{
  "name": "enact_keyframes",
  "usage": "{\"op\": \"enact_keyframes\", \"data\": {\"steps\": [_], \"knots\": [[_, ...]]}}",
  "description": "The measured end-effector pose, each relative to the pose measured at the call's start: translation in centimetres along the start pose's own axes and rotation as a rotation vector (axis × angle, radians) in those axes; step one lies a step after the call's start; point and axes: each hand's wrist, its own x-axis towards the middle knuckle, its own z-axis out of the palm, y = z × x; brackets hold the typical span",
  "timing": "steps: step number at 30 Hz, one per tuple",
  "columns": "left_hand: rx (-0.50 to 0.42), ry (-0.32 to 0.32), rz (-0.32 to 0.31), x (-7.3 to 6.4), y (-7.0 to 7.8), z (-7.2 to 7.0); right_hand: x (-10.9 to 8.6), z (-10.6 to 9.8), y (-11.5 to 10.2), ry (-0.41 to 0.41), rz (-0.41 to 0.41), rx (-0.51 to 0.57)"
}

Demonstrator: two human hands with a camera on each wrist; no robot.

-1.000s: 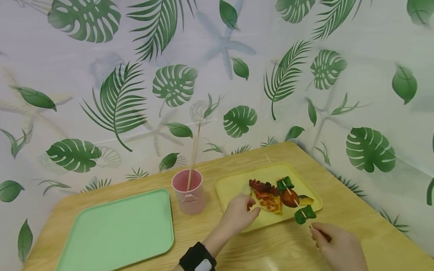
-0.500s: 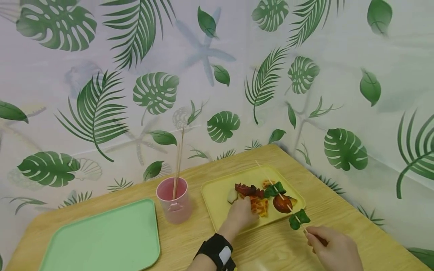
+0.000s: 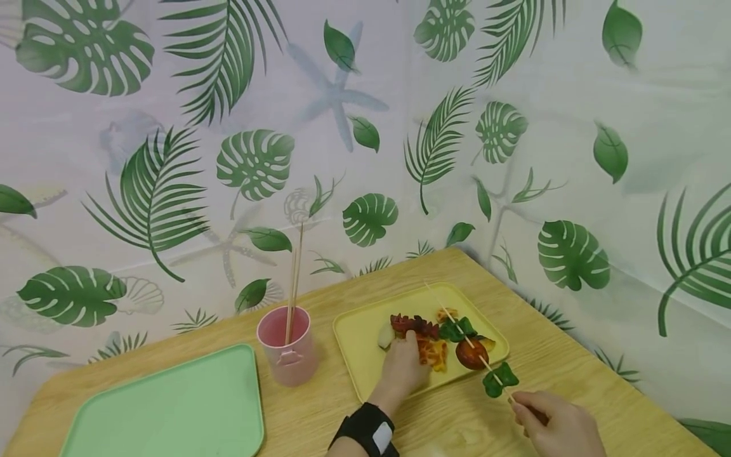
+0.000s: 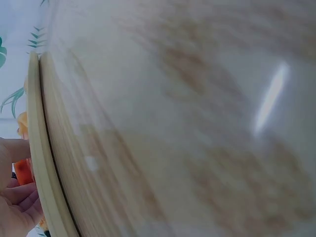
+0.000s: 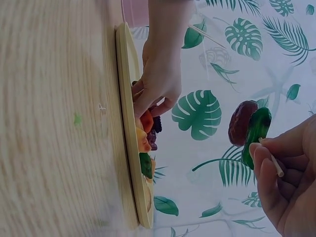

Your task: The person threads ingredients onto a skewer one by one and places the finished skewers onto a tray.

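Left hand (image 3: 403,367) at 7 o'clock of yellow tray (image 3: 358,355), down at red-orange piece (image 5: 146,121); can't tell if pinched. Right hand (image 3: 556,422), tray's 4 o'clock, pinches loaded skewer (image 3: 485,363) by near end, tip toward 11; end-only hold could let weight twist it.

In the head view, the fingertips of the left hand (image 3: 402,365) are hidden, and whether they pinch any of the food pieces (image 3: 436,355) cannot be told. The sticks (image 3: 296,279) have their lower ends concealed inside the pink bucket (image 3: 294,368). The bottom edge crops the green tray (image 3: 165,406) at eight o'clock and the right hand (image 3: 562,425) between four and five. In the left wrist view, the tabletop (image 4: 148,148) is blurred, and the left hand is cut off at eight o'clock.
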Motion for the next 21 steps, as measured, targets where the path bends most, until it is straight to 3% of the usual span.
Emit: {"op": "enact_keyframes", "data": {"steps": [6, 9, 15, 21], "knots": [[-0.041, 0.039, 0.009, -0.7, -0.6, -0.7, 0.1, 0.2, -0.4, -0.016, 0.003, -0.013], [-0.102, 0.075, 0.011, -1.5, -1.2, -1.9, 0.5, 0.7, -1.2, -0.063, 0.026, 0.004], [-0.189, 0.106, 0.011, -3.2, -2.0, -5.1, 1.1, 1.7, -2.7, -0.115, 0.011, 0.021], [-0.313, 0.206, 0.065, -6.0, -3.6, -9.5, 1.1, 2.5, -4.2, -0.156, -0.017, 0.034]]}}
